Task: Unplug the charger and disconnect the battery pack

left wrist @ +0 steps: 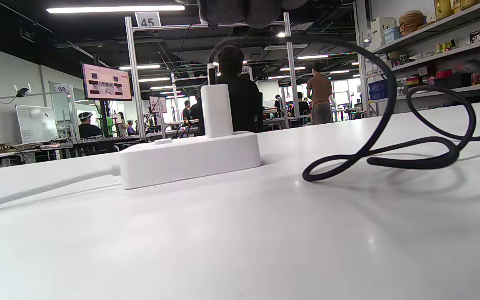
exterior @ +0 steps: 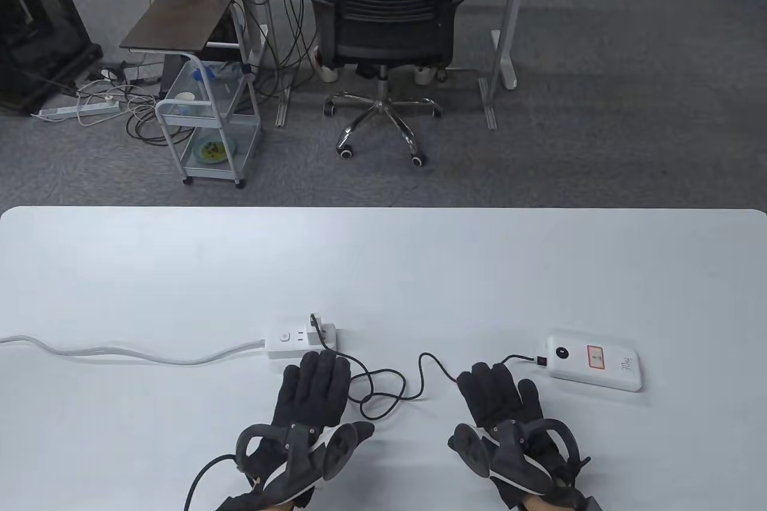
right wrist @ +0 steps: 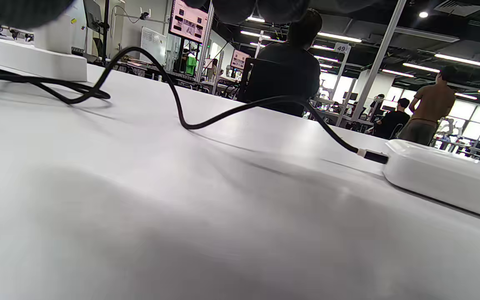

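Note:
A white charger (exterior: 317, 331) is plugged upright into a white power strip (exterior: 299, 342) at the table's middle; both show in the left wrist view, the charger (left wrist: 217, 110) on the strip (left wrist: 190, 159). A black cable (exterior: 392, 382) loops from it to a white battery pack (exterior: 596, 360), where its plug (exterior: 541, 362) is inserted; the right wrist view shows the plug (right wrist: 373, 156) in the pack (right wrist: 444, 177). My left hand (exterior: 314, 385) lies flat and open just in front of the strip. My right hand (exterior: 497, 388) lies flat and open, left of the pack.
The strip's grey cord (exterior: 120, 352) runs off the table's left edge. Beyond the table's far edge (exterior: 383, 210) stand an office chair (exterior: 386, 26) and a small cart (exterior: 207, 133) on the floor.

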`<state>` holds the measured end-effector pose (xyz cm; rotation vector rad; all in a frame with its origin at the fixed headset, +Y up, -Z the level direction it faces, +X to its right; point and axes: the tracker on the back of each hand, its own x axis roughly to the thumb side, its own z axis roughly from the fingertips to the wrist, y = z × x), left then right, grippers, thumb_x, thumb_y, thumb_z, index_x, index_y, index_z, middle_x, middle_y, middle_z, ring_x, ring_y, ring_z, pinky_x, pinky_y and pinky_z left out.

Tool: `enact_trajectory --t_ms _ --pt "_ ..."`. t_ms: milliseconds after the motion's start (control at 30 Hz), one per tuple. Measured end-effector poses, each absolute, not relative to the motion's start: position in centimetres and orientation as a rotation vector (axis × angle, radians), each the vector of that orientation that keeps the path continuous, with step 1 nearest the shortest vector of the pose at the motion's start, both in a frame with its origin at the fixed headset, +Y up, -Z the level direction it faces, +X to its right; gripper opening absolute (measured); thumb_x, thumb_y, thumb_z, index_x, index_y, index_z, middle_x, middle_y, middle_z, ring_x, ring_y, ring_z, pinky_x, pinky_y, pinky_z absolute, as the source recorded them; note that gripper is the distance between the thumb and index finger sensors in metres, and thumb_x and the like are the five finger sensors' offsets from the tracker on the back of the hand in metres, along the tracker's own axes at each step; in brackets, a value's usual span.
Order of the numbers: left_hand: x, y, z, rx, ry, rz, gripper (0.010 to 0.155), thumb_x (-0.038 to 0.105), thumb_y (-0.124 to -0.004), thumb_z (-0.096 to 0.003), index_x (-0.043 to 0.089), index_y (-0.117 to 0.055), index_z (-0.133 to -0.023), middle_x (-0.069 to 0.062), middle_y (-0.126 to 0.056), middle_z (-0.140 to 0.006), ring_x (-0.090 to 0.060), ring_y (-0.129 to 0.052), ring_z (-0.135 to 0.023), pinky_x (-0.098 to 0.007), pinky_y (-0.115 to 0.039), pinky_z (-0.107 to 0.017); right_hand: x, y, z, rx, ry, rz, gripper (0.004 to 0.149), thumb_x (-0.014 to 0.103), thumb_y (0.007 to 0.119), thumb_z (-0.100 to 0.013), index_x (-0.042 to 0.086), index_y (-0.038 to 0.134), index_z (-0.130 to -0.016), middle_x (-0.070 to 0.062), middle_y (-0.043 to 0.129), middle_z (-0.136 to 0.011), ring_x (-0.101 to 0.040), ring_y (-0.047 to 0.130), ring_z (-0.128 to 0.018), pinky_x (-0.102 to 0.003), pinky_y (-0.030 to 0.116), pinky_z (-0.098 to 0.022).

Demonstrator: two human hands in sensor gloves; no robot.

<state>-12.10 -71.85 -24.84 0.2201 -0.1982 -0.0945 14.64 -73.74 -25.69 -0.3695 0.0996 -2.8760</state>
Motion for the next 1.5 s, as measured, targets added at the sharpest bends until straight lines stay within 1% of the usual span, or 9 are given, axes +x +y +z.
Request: enact_trajectory --t_ms 133,433,800,1033,1433,1500 --pt "-12.1 -71.9 -24.9 0.217 -0.198 -0.090 0.098 0.085 -0.058 -0.0367 0.031 -0.044 -0.118 0.003 -0.052 -0.127 -0.027 -0.062 -0.119 -0.043 -0.052 -0.088 14.6 -73.7 -25.6 -0.365 0.092 -2.866 0.089 0.068 0.052 -0.037 0.027 0.023 -0.110 -0.009 0.028 -0.123 -0.040 0.041 -0.110 -0.064 0.045 -0.071" --pt "-12.0 -71.9 -24.8 0.224 -0.195 -0.100 0.098 0.084 -0.058 -0.0373 0.031 -0.043 -0.118 0.003 -0.051 -0.127 -0.026 -0.061 -0.120 -0.042 -0.051 -0.088 14.7 -73.6 -25.5 -0.355 0.085 -2.865 0.088 0.068 0.053 -0.037 0.027 0.024 -0.110 -0.009 0.029 -0.122 -0.040 0.042 -0.110 -0.064 0.045 -0.072" --pt "-12.0 -72.5 -25.4 0.193 -0.196 -0.109 0.097 0.084 -0.058 -0.0376 0.031 -0.044 -0.117 0.003 -0.052 -0.127 -0.026 -0.061 -0.120 -0.042 -0.052 -0.088 15.0 -73.5 -25.7 -0.355 0.064 -2.882 0.088 0.067 0.054 -0.037 0.027 0.027 -0.110 -0.008 0.032 -0.122 -0.038 0.046 -0.109 -0.062 0.047 -0.072" --pt "-11.9 -72.8 -25.6 0.173 -0.200 -0.119 0.096 0.084 -0.058 -0.0376 0.031 -0.044 -0.117 0.003 -0.052 -0.126 -0.026 -0.061 -0.120 -0.042 -0.051 -0.088 14.9 -73.6 -25.9 -0.411 0.077 -2.885 0.087 0.067 0.055 -0.037 0.027 0.028 -0.110 -0.008 0.034 -0.122 -0.038 0.047 -0.109 -0.061 0.047 -0.072" --pt "-11.4 -72.7 -25.1 0.179 -0.217 -0.140 0.096 0.083 -0.059 -0.0377 0.031 -0.045 -0.117 0.003 -0.053 -0.126 -0.025 -0.062 -0.120 -0.042 -0.052 -0.088 14.3 -73.8 -25.3 -0.420 0.090 -2.848 0.086 0.066 0.055 -0.037 0.027 0.029 -0.109 -0.008 0.035 -0.122 -0.038 0.047 -0.109 -0.061 0.047 -0.072" --pt "-11.3 -72.7 -25.0 0.180 -0.220 -0.136 0.096 0.083 -0.059 -0.0377 0.031 -0.045 -0.117 0.004 -0.053 -0.126 -0.025 -0.062 -0.120 -0.042 -0.052 -0.088 14.2 -73.8 -25.3 -0.426 0.102 -2.842 0.086 0.066 0.055 -0.037 0.026 0.030 -0.109 -0.008 0.038 -0.121 -0.037 0.051 -0.108 -0.058 0.050 -0.072"
